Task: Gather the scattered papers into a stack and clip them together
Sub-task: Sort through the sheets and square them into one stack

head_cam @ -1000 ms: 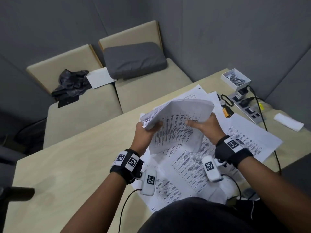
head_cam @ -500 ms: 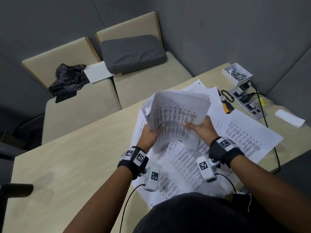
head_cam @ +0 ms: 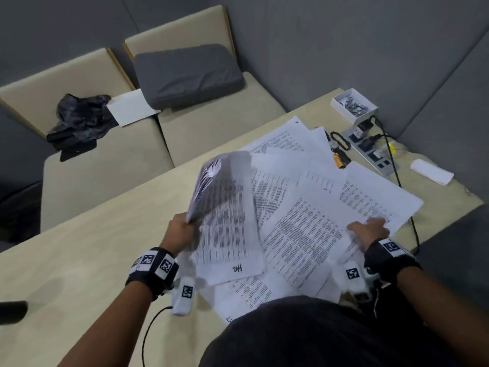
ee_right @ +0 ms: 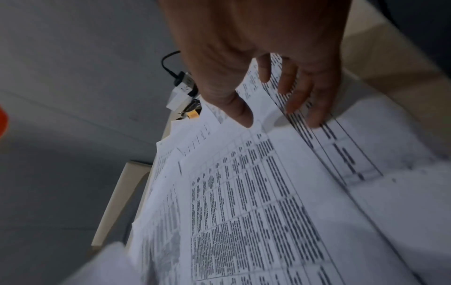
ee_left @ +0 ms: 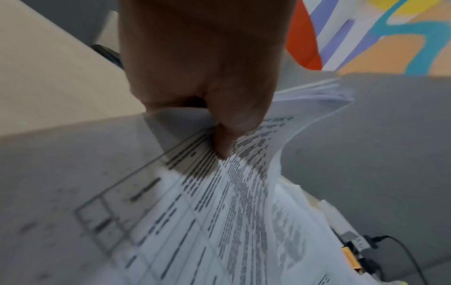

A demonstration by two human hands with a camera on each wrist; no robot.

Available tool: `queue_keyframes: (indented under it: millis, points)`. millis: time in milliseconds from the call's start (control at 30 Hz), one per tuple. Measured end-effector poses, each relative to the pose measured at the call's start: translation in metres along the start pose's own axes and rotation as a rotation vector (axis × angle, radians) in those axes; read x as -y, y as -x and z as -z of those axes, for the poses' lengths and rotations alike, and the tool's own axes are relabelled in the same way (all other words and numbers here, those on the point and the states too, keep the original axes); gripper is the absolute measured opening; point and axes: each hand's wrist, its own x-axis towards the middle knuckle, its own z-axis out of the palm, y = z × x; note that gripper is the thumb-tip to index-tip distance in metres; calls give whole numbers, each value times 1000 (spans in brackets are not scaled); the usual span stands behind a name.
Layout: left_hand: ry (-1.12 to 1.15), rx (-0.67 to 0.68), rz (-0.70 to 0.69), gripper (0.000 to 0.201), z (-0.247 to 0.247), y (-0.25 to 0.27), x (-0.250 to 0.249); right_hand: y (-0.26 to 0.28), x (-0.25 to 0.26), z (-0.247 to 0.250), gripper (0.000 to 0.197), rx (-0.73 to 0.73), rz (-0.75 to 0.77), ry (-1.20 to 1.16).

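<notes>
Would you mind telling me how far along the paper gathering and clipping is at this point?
Partly done. A bundle of sheets is already gathered and held in the grip of the left hand. The right hand rests open on the loose papers that lie spread over the table, seemingly going for the next sheet. Left to do: collect those, square the stack and clip it; no clip is on it yet.

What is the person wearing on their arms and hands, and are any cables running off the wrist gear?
Both forearms are bare, with no sleeves or gloves. The left hand and the right hand each have a black wrist strap bearing white squares with black square-pattern markers. A white capsule-shaped camera unit, also marked, hangs below each strap. A thin black cable trails from the left unit.
</notes>
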Motion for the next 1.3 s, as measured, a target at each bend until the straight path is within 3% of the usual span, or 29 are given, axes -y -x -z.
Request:
queue_keyframes:
  millis: [67,100,200,267,333,367,400,467,567,667,800,900,1033,1200,1300]
  points:
    - [-17,61,79,30,-8,-3,25,-3,-15,-8,79,83,-99,-196]
    - [-67,100,102,28,-14,-3,34,-2,-18,-13,74,149,-122,-321]
    - [-193,180,175,13,-34,-1,43,5,-13,-28,31,327,-111,-486]
    - [-223,200,214,20,-48,-3,48,17,-7,-34,32,462,-57,-366]
    - [-227,204,222,31,-55,-3,46,31,-1,-38,22,575,103,-138]
    - [-223,203,212,30,-56,-2,44,37,3,-39,27,598,209,36]
    - [-221,199,203,28,-57,-2,42,43,7,-39,30,572,312,191]
    - [-201,198,182,23,-57,0,39,61,28,-35,20,403,469,340]
    - [-150,202,168,19,-54,3,43,77,66,-20,18,238,667,165]
    - [-1,196,218,24,-51,5,45,88,105,0,30,304,791,-115]
    - [259,141,330,23,-50,6,39,87,123,-11,30,383,777,-209]
    - [482,133,413,57,-55,3,37,71,105,-50,35,441,655,-125]
    - [769,292,426,80,-57,3,37,65,77,-100,42,535,567,103]
    - [822,370,431,79,-63,3,38,79,65,-146,54,656,556,341]
    - [697,250,400,60,-73,6,36,84,59,-160,62,761,610,507]
